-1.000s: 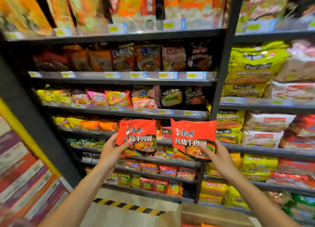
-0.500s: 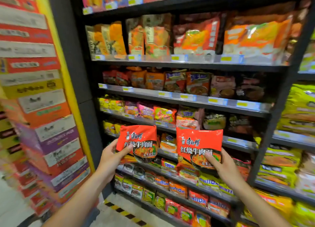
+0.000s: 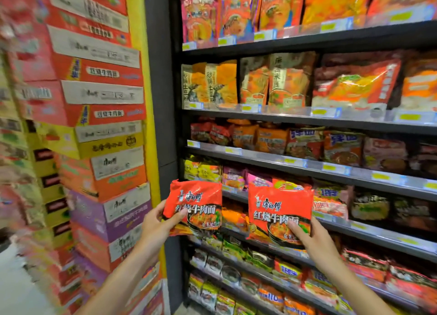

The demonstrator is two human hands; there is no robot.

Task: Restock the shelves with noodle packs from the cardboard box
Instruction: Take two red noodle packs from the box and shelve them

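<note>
Facing the dark metal shelves (image 3: 307, 42), two glossy, crinkled red packs are held up side by side, apart. The left pack (image 3: 196, 203) is pinched at its lower left corner by the left hand (image 3: 157, 222); the right pack (image 3: 280, 210) is pinched at its lower right edge by the right hand (image 3: 314, 241). Open air is left between packs and shelves. "红烧牛肉面" is printed on each. Printed cartons (image 3: 99, 116) are stacked left of the shelves.

Both arms raised; left grip (image 3: 157, 222), right grip (image 3: 315, 240) clenched.
</note>
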